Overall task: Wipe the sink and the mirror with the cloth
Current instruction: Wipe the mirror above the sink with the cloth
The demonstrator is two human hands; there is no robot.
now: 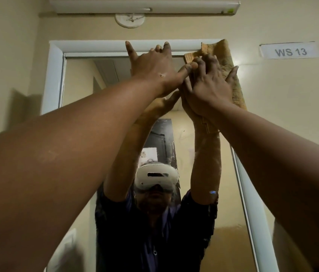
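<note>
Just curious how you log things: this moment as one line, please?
step: wiping mirror | right hand: presses cloth on top right corner | left hand: spread at top frame

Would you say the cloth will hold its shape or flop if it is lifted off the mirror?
Probably floppy: the cloth folds over at its top edge and hangs limp past the right hand. Its towel-like pile suggests it is light and unlikely to slip on the mirror.

- cloth (233, 79): tan, rough looped towelling, matt.
- mirror (78, 81): glossy glass, faintly smeared.
- frame (96, 46): smooth white, slight sheen, looks like plastic.
- wall (292, 107): smooth cream paint, matt.
- label (290, 52): matt white paper, printed.
</note>
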